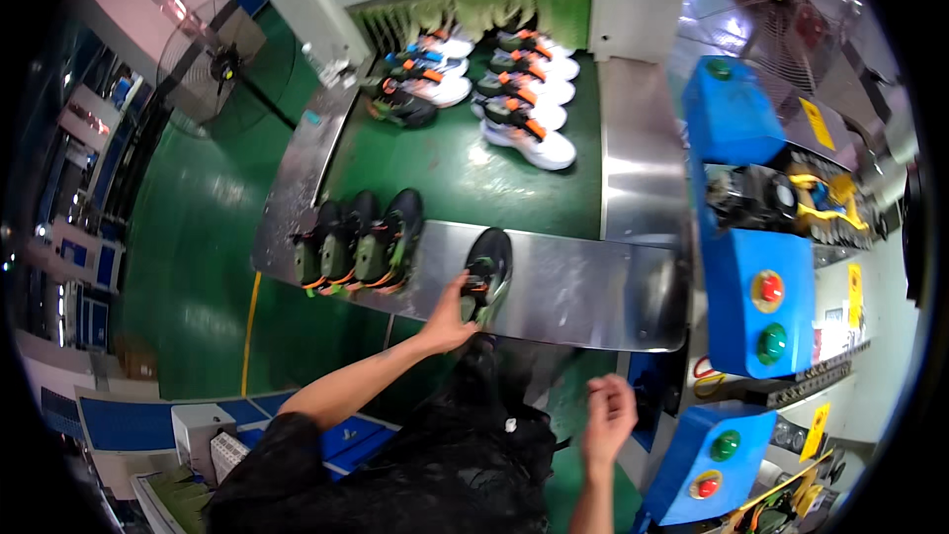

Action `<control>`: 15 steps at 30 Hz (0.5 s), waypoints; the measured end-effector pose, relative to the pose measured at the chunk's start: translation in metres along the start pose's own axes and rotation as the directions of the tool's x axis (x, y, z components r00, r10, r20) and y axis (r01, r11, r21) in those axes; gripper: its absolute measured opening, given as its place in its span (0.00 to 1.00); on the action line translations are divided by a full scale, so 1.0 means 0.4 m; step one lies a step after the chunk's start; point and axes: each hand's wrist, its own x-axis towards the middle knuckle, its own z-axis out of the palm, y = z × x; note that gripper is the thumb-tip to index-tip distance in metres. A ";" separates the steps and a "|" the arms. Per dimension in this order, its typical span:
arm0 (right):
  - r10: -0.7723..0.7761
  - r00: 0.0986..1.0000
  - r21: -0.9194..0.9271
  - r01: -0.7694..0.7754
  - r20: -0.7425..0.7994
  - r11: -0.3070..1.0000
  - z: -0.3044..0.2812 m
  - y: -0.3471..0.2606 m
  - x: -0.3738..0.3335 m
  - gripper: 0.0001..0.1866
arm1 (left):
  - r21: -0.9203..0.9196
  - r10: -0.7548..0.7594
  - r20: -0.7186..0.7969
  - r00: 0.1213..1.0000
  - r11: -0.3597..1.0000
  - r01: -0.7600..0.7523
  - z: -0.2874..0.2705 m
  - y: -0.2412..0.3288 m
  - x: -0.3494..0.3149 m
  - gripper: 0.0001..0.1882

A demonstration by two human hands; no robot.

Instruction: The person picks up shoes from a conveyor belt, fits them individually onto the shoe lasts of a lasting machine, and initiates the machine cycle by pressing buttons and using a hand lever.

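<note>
Left hand [450, 324] gripping black shoe [491, 259] at heel end, steel tabletop [583, 287]. Dark shoes [371, 255] grouped leftward. Right hand [610, 420] loosely curled, well apart. White-soled shoes [534, 145] beyond, on green belt [455, 183].

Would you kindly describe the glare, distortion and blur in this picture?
Head view: glare on the metal ledge, white shoes partly washed out, fisheye bowing and black corners; right hand slightly soft, the black shoe at the left hand clearer.
</note>
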 end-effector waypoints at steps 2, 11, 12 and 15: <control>-0.013 0.995 -0.041 0.017 0.097 0.999 -0.037 0.021 0.099 0.23 | -0.302 -0.420 0.312 0.852 0.806 0.508 -0.092 0.076 0.087 0.44; 0.404 0.911 -0.358 -0.353 0.077 0.864 0.619 0.128 0.181 0.47 | -0.210 -0.514 0.082 0.854 0.829 0.519 -0.300 -0.183 0.176 0.46; 0.145 0.980 -0.554 -0.046 0.135 0.831 0.658 0.165 0.210 0.43 | -0.191 -0.385 0.124 0.914 0.895 0.403 -0.299 -0.277 0.199 0.45; 0.276 0.949 -0.375 -0.203 0.152 0.905 0.710 0.137 0.290 0.40 | -0.443 -0.289 0.240 0.927 0.817 0.370 -0.341 -0.363 0.211 0.44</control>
